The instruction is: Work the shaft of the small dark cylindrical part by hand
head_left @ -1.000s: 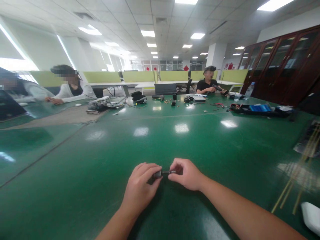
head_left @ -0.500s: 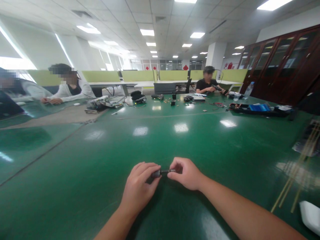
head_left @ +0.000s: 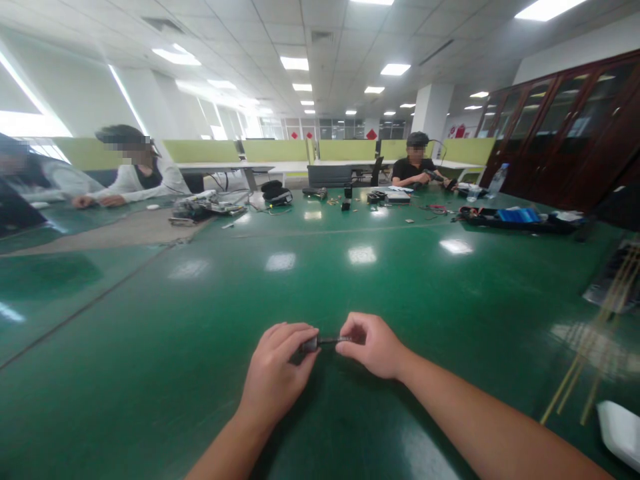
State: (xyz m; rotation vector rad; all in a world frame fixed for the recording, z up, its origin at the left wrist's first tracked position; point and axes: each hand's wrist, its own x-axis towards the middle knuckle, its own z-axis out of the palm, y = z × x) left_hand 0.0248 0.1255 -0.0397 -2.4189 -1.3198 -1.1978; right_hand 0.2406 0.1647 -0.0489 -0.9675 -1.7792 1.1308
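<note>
A small dark cylindrical part [head_left: 324, 342] with a thin rod sticking out is held between both my hands, low over the green table [head_left: 320, 280]. My left hand [head_left: 277, 373] is closed around its thicker dark end. My right hand [head_left: 373, 345] pinches the thin end with fingers curled. Most of the part is hidden by my fingers.
Thin wooden sticks [head_left: 595, 333] and a white object [head_left: 620, 430] lie at the right. Tools and a dark tray [head_left: 515, 219] sit at the far side. One person in black [head_left: 415, 170] sits opposite; two people [head_left: 130, 177] sit at the far left.
Both hands stay closed on the small part and have shifted very slightly up in the picture. The view has barely moved.
</note>
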